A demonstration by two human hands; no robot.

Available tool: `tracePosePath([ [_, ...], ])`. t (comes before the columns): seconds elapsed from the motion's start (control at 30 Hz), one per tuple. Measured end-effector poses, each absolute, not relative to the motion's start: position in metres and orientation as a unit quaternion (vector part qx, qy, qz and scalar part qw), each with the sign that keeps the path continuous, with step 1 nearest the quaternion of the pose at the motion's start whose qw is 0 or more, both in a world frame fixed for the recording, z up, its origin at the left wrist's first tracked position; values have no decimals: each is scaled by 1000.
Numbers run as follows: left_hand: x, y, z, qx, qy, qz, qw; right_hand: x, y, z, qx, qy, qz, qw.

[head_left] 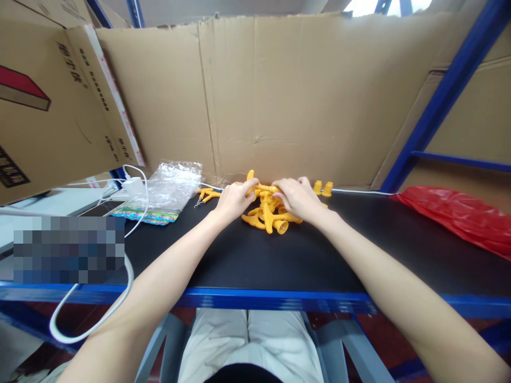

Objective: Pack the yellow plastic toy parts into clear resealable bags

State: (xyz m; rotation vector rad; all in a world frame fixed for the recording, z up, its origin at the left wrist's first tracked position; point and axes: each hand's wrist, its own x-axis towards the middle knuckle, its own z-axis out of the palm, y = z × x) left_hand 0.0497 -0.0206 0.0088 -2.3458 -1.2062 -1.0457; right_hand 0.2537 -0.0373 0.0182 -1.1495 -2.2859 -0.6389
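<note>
A yellow plastic piece shaped like a bird's foot, with a ribbed stem (264,188), stretches between my two hands over the black tabletop. My left hand (235,200) is closed around its toed end, and one toe pokes up above the fingers. At the other end of the stem, the fingers of my right hand (299,198) are closed on it, partly hiding that end. Just below lies a pile of similar yellow foot-shaped pieces (268,217), some with hollow cup ends. Another yellow foot (208,194) with a small metal chain rests left of my left hand.
Two small yellow cups (327,189) stand beyond my right hand. A clear plastic bag (171,183) and a white charger with its cable (133,186) lie at left. A red plastic bag (451,215) is at right. A cardboard wall (319,101) closes off the back.
</note>
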Motion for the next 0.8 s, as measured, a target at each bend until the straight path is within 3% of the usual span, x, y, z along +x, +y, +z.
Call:
tracePosePath([
  [0.23,54,-26,14,-800,-443,-392,98,253,-40,22,-413,-805,-336,261],
  [0.5,49,-21,8,-805,-471,-327,156,257,-29,10,-390,-841,-271,261],
  [0.8,50,-20,8,-806,-475,-324,143,255,-32,14,-401,-827,-298,259],
])
